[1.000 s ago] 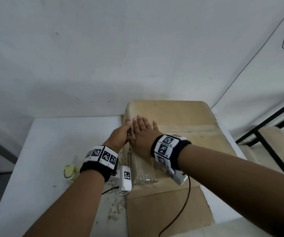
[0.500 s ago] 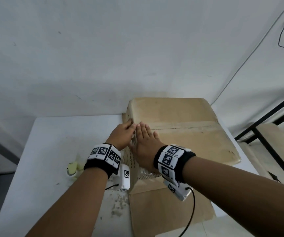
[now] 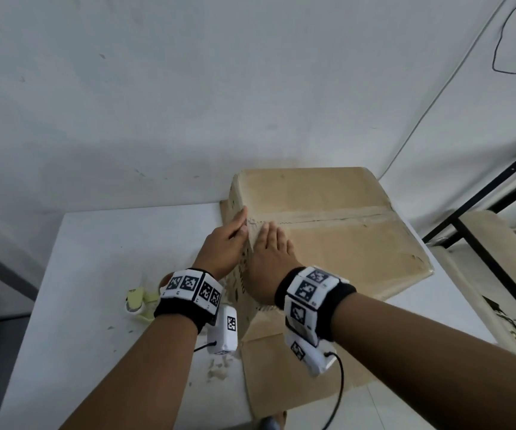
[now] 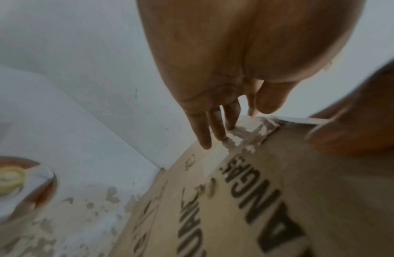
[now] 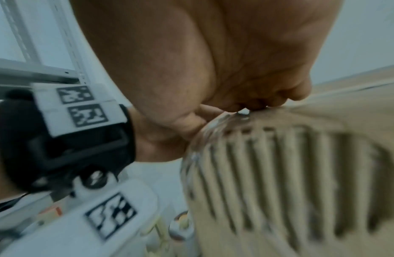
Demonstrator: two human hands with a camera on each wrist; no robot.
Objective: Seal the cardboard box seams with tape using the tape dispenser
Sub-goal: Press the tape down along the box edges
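A worn cardboard box stands on the white table, with a strip of tape along its top seam. My left hand lies with straight fingers against the box's left side, at the taped corner. In the left wrist view those fingers touch a torn, wrinkled tape end. My right hand lies flat on the top, near the left edge. The yellow tape dispenser lies on the table, left of my left wrist, in neither hand.
A flat cardboard sheet lies under the box toward me. Cardboard scraps litter the table. The box's side has a torn patch showing corrugation. A wall is close behind; a black metal frame stands at the right.
The left hand's fingers have stretched out flat on the box's side near the seam end. The right hand stays flat on top at the same corner. The view has shifted slightly.
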